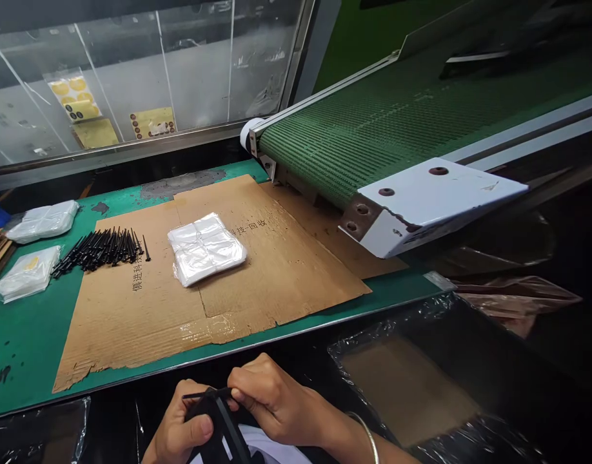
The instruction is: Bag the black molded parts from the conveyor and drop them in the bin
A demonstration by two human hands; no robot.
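Observation:
Both of my hands are low in the view, below the table's front edge. My left hand (177,430) grips a black plastic part (217,424) with thumb and fingers closed on it. My right hand (269,398) is closed too, pinching a thin black pin (199,394) at the part's top. A thin bangle (368,433) circles my right wrist. A heap of the same black pins (100,249) lies on the flattened cardboard (257,283), and a stack of clear plastic bags (206,248) lies on it to the right.
The green table (20,335) carries two more bag bundles (28,274) at the left. A green conveyor belt (393,122) with a white end bracket (436,196) ends over the table at the right. A bag-lined box (412,386) stands at lower right. A glass partition (131,84) runs behind.

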